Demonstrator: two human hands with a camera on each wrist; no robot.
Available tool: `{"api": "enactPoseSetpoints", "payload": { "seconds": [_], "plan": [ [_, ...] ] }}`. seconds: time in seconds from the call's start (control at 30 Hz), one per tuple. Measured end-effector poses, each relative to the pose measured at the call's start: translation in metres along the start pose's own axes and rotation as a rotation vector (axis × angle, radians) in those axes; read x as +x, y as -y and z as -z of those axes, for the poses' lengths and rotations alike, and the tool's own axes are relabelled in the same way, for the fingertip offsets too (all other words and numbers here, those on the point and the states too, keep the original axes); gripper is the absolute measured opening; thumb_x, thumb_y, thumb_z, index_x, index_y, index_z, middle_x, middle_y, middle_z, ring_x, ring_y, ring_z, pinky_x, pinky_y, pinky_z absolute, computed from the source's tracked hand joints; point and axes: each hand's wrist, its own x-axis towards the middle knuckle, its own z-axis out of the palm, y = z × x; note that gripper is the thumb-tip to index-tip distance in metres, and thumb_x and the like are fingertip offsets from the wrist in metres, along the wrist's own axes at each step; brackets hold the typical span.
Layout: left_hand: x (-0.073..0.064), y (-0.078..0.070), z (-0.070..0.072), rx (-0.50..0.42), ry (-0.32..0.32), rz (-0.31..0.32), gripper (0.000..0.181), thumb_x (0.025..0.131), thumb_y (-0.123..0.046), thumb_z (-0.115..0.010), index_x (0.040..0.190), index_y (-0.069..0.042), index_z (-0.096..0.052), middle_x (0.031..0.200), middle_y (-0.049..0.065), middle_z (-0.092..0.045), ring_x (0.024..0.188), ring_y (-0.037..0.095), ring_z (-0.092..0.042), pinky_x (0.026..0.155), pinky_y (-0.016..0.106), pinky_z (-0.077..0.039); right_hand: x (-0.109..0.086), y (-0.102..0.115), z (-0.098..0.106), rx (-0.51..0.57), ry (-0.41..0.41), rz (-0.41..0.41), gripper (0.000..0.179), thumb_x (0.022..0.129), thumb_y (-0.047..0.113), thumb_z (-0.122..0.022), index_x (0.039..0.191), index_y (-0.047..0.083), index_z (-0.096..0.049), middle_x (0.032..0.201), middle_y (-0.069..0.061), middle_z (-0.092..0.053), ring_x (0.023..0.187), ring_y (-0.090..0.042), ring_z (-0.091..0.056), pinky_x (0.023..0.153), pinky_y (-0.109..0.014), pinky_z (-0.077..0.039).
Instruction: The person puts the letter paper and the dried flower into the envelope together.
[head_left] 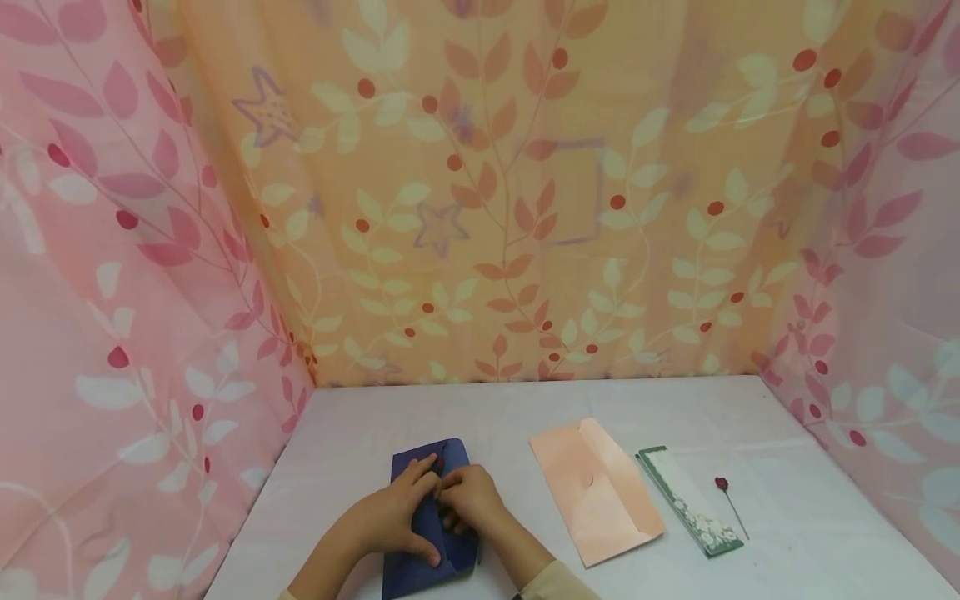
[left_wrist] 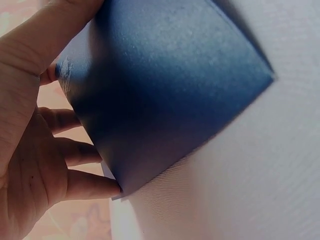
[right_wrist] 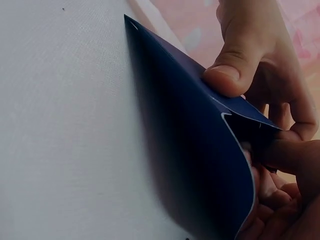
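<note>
A dark blue envelope (head_left: 431, 533) stands tilted on the table, its flap folded out to the right. My left hand (head_left: 397, 517) grips it, thumb (right_wrist: 225, 80) pressed on one face and fingers (left_wrist: 95, 184) at the far edge. At the envelope's opening, my right hand (head_left: 468, 500) has its fingers curled between pocket and flap. A small dark red flower (head_left: 441, 462) shows at the fingertips of both hands; my right fingers seem to pinch it, though its stem is hidden. In the right wrist view, the flap hides part of my right hand (right_wrist: 285, 185).
Right of the hands lies a peach envelope (head_left: 592, 492) with its flap open. Beyond it are a green and white flowered card (head_left: 686, 500) and a single red rose (head_left: 722, 482) on a thin stem. Patterned curtains (head_left: 510, 208) enclose the white table (head_left: 337, 425).
</note>
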Motion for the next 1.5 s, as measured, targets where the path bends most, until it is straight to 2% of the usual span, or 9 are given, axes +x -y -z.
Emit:
{"api": "enactPoseSetpoints", "payload": {
  "seconds": [0.13, 0.3, 0.53, 0.8, 1.0, 1.2, 1.37, 1.5],
  "plan": [
    [-0.002, -0.001, -0.001, -0.015, 0.003, 0.012, 0.079, 0.06, -0.077, -0.08, 0.119, -0.035, -0.048, 0.167, 0.018, -0.024, 0.148, 0.058, -0.024, 0.099, 0.068, -0.047, 0.002, -0.005, -0.002, 0.045, 0.048, -0.013, 0.01, 0.086, 0.005, -0.07, 0.094, 0.004, -0.076, 0.06, -0.006, -0.066, 0.042, -0.01, -0.057, 0.036, -0.021, -0.044],
    [-0.005, 0.001, -0.006, -0.029, 0.02, 0.021, 0.078, 0.06, -0.078, -0.079, 0.118, -0.036, -0.048, 0.168, 0.018, -0.024, 0.147, 0.059, -0.024, 0.099, 0.068, -0.047, 0.003, -0.012, -0.005, 0.056, 0.065, -0.01, 0.01, 0.084, 0.005, -0.07, 0.091, 0.008, -0.076, 0.056, -0.003, -0.063, 0.039, -0.007, -0.052, 0.035, -0.018, -0.039],
    [-0.008, 0.0, -0.012, -0.025, 0.016, 0.005, 0.078, 0.061, -0.079, -0.078, 0.118, -0.034, -0.049, 0.166, 0.02, -0.026, 0.146, 0.06, -0.027, 0.099, 0.066, -0.048, 0.001, -0.019, -0.007, 0.091, 0.059, -0.015, 0.012, 0.08, 0.002, -0.069, 0.088, 0.01, -0.075, 0.051, 0.001, -0.056, 0.036, -0.005, -0.047, 0.035, -0.017, -0.037],
    [-0.009, 0.001, -0.014, -0.021, 0.011, -0.003, 0.08, 0.062, -0.079, -0.077, 0.121, -0.034, -0.048, 0.166, 0.021, -0.027, 0.145, 0.059, -0.028, 0.098, 0.064, -0.05, 0.0, -0.023, -0.008, 0.108, 0.061, -0.023, 0.012, 0.079, 0.004, -0.07, 0.088, 0.01, -0.075, 0.053, 0.002, -0.057, 0.038, -0.005, -0.047, 0.036, -0.016, -0.038],
    [-0.007, 0.001, -0.01, -0.023, 0.005, -0.001, 0.081, 0.062, -0.079, -0.078, 0.124, -0.036, -0.048, 0.167, 0.02, -0.025, 0.146, 0.059, -0.027, 0.099, 0.064, -0.049, 0.0, -0.018, -0.007, 0.077, 0.081, 0.016, 0.013, 0.079, 0.003, -0.069, 0.087, 0.011, -0.075, 0.055, 0.001, -0.057, 0.039, -0.005, -0.047, 0.037, -0.017, -0.038],
    [-0.005, 0.002, -0.007, -0.012, 0.013, -0.006, 0.084, 0.062, -0.08, -0.077, 0.128, -0.036, -0.049, 0.167, 0.02, -0.024, 0.144, 0.059, -0.029, 0.098, 0.063, -0.05, 0.003, -0.017, -0.01, 0.011, 0.083, 0.072, 0.016, 0.076, -0.004, -0.065, 0.079, 0.01, -0.071, 0.052, 0.002, -0.054, 0.036, -0.005, -0.046, 0.036, -0.018, -0.037],
    [-0.002, 0.004, -0.004, -0.018, 0.016, 0.004, 0.081, 0.062, -0.08, -0.077, 0.123, -0.036, -0.047, 0.168, 0.019, -0.022, 0.145, 0.059, -0.028, 0.099, 0.064, -0.049, 0.008, -0.017, -0.015, -0.045, 0.038, 0.108, 0.019, 0.077, -0.004, -0.062, 0.073, 0.013, -0.068, 0.048, 0.005, -0.049, 0.033, -0.004, -0.045, 0.034, -0.019, -0.035],
    [-0.001, 0.005, -0.003, -0.025, 0.003, -0.002, 0.077, 0.062, -0.078, -0.079, 0.118, -0.036, -0.046, 0.168, 0.02, -0.023, 0.145, 0.059, -0.028, 0.1, 0.064, -0.048, 0.011, -0.018, -0.019, -0.152, -0.021, 0.14, 0.019, 0.078, 0.0, -0.063, 0.069, 0.016, -0.065, 0.043, 0.007, -0.048, 0.031, -0.005, -0.044, 0.033, -0.021, -0.035]
  ]
}}
